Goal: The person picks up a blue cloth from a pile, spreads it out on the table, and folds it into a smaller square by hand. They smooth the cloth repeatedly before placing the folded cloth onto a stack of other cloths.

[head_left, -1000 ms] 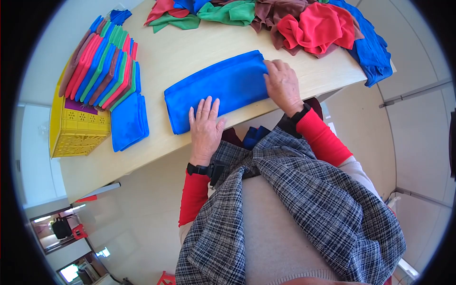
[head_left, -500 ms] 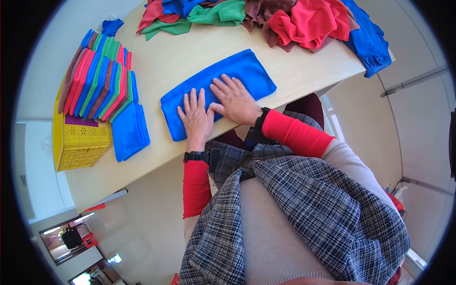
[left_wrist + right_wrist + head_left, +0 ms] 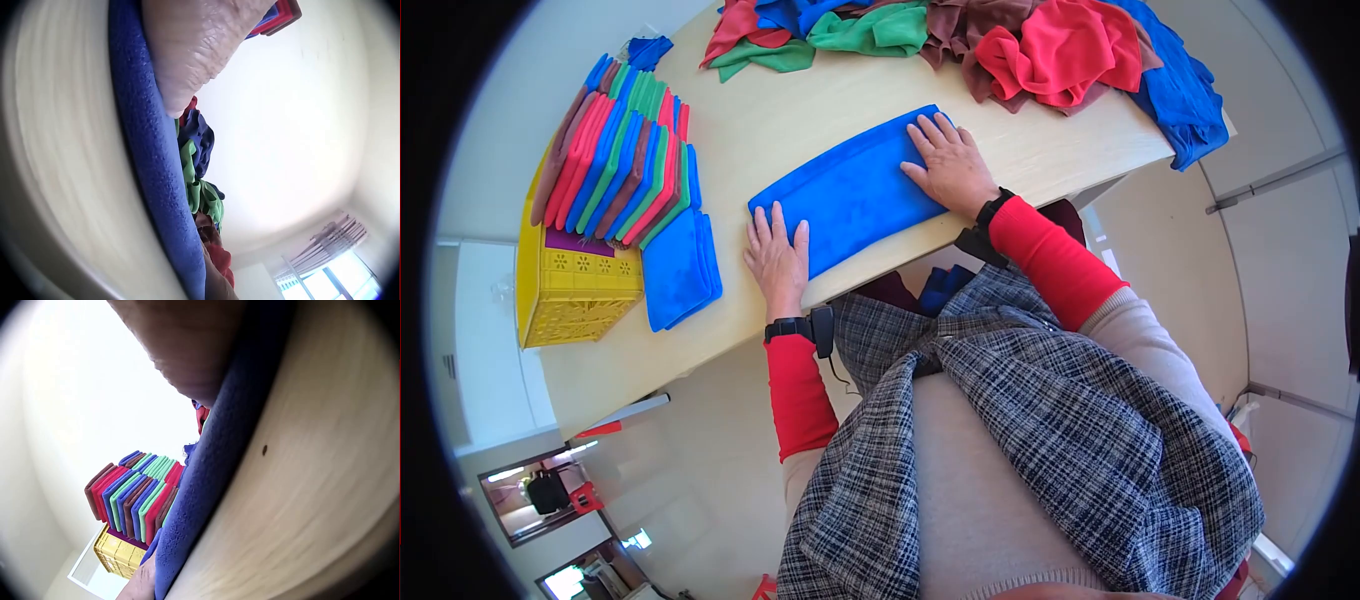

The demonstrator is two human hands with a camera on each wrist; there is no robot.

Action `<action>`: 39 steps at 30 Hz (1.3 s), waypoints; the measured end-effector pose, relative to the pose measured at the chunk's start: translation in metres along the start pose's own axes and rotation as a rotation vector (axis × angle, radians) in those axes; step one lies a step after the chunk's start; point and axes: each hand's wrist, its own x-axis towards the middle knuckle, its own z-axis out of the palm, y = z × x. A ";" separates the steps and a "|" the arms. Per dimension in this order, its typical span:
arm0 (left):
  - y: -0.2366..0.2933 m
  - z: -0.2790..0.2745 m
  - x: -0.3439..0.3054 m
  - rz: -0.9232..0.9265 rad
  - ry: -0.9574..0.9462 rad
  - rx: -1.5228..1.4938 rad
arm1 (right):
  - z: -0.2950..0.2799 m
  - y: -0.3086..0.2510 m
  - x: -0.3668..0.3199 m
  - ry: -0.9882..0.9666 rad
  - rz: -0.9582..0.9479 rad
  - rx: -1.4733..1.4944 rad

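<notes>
A blue cloth (image 3: pixel 850 190), folded into a long flat strip, lies on the table in the head view. The left hand (image 3: pixel 777 262) rests on its left end with fingers extended. Near the other end lies the right hand (image 3: pixel 950 168), flat on the cloth with its fingers spread. Seen from the left wrist, the thick folded edge of the blue cloth (image 3: pixel 153 150) runs beneath the left hand (image 3: pixel 194 47). In the right wrist view the right hand (image 3: pixel 187 347) covers part of the blue cloth (image 3: pixel 206 469).
Folded cloths (image 3: pixel 615 160) in several colours stand in rows over a yellow basket (image 3: pixel 585 300) at the left. Beside it lies a folded blue cloth (image 3: pixel 678 272). Loose red, green, brown and blue cloths (image 3: pixel 1060 55) are heaped along the table's far side (image 3: pixel 880 80).
The two hands, close together on the cloth's middle half a second ago, have moved apart, left hand to the left end and right hand to the right. The cloth's right end looks straighter.
</notes>
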 end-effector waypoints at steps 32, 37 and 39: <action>0.022 -0.008 -0.038 0.079 0.088 0.061 | -0.028 0.000 -0.049 0.029 0.003 -0.086; 0.074 -0.015 -0.042 0.261 0.112 0.034 | -0.027 -0.055 -0.041 0.044 -0.176 0.102; 0.084 0.000 -0.042 0.280 0.093 0.020 | -0.012 -0.061 -0.038 0.037 -0.179 0.107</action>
